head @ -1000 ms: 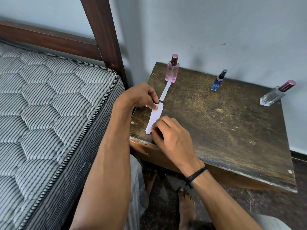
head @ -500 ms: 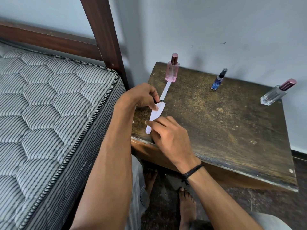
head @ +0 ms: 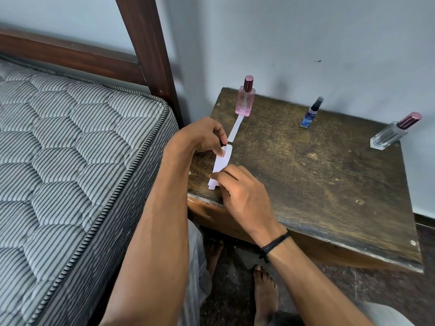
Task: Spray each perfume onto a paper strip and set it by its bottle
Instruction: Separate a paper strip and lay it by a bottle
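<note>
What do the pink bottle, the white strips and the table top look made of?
The pink bottle: clear tinted glass, possibly hard plastic; see-through and glossy, with a shiny metallic-looking cap. The strips: thin matte white paper, lying flat, ends fanned. The table top: dark wood, dull and scuffed, with paler wood at the front edge.

- Desk: dark wooden top, heavily scuffed and worn pale in patches, occupying the centre right of the frame.
- Pink perfume bottle: upright at the upper left corner of the top, cap on.
- Single paper strip: flat, its far end touching the pink bottle's base and running towards the lower left.
- Stack of paper strips: flat near the left front edge, just below the single strip.
- Blue bottle: small, at the rear centre.
- Clear bottle: dark red cap, at the right rear edge.
</note>
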Action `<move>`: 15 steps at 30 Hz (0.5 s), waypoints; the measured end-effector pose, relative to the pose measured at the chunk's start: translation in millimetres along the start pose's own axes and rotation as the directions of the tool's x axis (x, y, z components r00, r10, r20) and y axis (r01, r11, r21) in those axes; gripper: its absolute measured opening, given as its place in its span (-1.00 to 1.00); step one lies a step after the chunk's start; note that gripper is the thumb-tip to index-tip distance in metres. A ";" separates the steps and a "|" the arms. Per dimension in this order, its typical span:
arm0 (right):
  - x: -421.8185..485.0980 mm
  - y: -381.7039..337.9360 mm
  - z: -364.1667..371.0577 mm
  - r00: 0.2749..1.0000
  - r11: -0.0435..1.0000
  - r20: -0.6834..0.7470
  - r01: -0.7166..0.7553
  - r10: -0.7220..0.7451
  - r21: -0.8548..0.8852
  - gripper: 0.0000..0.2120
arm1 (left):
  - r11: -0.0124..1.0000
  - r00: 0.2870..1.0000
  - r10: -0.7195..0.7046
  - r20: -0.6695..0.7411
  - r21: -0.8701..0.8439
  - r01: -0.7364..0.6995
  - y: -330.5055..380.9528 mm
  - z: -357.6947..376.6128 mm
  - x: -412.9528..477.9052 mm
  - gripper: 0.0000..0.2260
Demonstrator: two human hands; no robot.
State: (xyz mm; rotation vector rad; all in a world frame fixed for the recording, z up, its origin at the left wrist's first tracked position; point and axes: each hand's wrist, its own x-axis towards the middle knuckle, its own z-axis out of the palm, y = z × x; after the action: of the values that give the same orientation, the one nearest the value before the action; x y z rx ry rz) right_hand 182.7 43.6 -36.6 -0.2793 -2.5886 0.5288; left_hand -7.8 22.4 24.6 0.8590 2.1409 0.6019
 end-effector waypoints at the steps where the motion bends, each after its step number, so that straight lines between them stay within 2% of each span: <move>1: 0.2 0.5 -0.9 1.000 1.000 0.000 0.003 -0.003 0.001 -0.75 | 1.000 1.000 -0.002 -0.001 -0.002 0.002 0.1 -0.2 -0.1 -0.76; 11: 2.5 9.3 -6.4 0.999 0.999 0.024 0.046 -0.047 0.018 -0.75 | 1.000 1.000 -0.012 -0.006 -0.017 0.011 0.5 -0.2 -1.7 -0.76; 15: 1.4 10.6 -2.5 0.998 0.999 0.045 0.043 -0.045 0.028 -0.82 | 1.000 1.000 -0.015 -0.009 -0.015 0.014 1.0 -0.3 -2.0 -0.77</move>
State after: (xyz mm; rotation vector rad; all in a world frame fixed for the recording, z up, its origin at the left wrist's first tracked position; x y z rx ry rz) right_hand 183.8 54.3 -38.4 -0.2028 -2.6235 0.5603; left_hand -6.6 21.6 26.4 0.8333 2.1464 0.6153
